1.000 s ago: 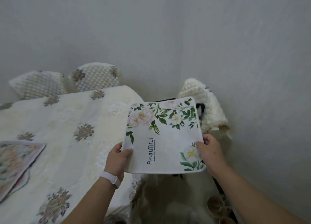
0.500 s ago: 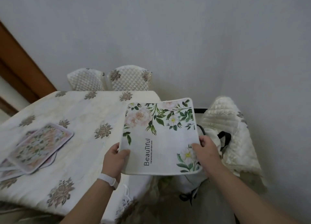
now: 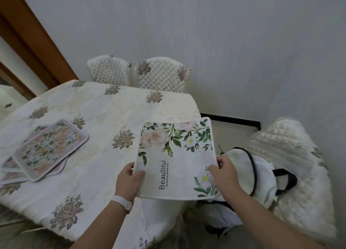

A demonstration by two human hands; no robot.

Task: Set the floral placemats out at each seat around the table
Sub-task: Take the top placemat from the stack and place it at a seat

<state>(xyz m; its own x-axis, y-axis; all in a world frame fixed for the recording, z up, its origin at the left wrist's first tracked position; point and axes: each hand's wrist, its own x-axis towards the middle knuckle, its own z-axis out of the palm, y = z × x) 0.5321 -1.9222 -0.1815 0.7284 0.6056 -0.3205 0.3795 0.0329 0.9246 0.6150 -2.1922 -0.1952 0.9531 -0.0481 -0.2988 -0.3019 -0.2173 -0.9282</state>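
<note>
I hold a white floral placemat (image 3: 176,160) flat in the air over the near corner of the table (image 3: 104,117), its far edge over the cloth. My left hand (image 3: 129,181) pinches its left edge, thumb on top; my right hand (image 3: 223,175) grips the right edge the same way. A small stack of pink-bordered placemats (image 3: 48,149) lies on the table to my left. Two quilted chairs (image 3: 138,73) stand at the far side. A white bag (image 3: 254,172) sits on the chair at my right.
</note>
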